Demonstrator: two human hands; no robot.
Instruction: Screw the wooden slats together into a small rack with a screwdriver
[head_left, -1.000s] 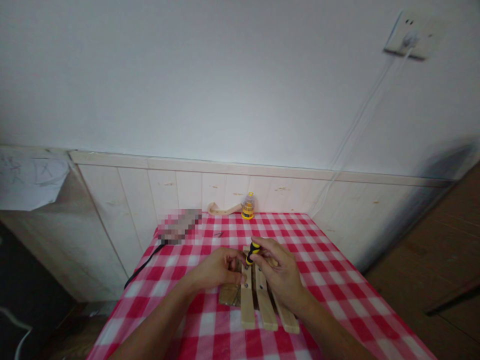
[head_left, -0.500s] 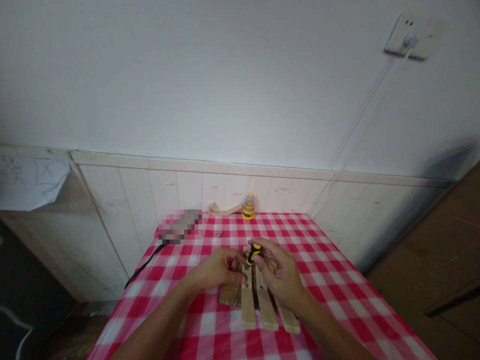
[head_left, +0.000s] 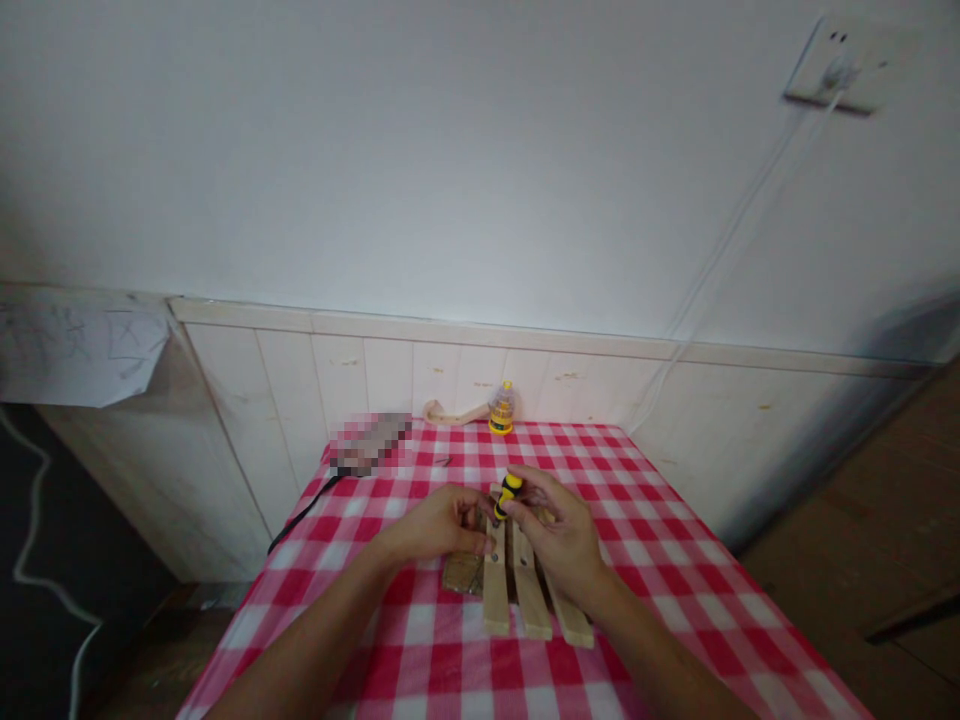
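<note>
A: Where is the screwdriver (head_left: 509, 493)?

B: Over the far part of the leftmost wooden slat (head_left: 496, 600). Black and yellow handle, tilted; tip too small to make out.

A: State of the hands?

B: Right hand (head_left: 562, 530): thumb and fingers pinched on the handle. Left hand (head_left: 439, 522): fingers curled by the driver's lower end, thumb at the slat's edge. Whether it grips anything, cannot tell.

A: Nearby?

B: Middle slat (head_left: 534, 608) and rightmost slat (head_left: 571, 622) alongside, the latter partly behind the right hand. Dark round spots on the first two. Brown block (head_left: 461, 573) shows left of the slats.

A: Farther out?

B: Red-and-white checked cloth (head_left: 420, 640) under everything. Small dark item (head_left: 444, 461) beyond the left hand. At the far edge, yellow-based bottle (head_left: 502, 412) beside a curved wooden piece (head_left: 457, 417). Far left, pixelated object (head_left: 371, 445) with black strap (head_left: 304, 515).

A: Wall?

B: Socket (head_left: 851, 65) high right, pale cord (head_left: 739, 225) hanging from it.
</note>
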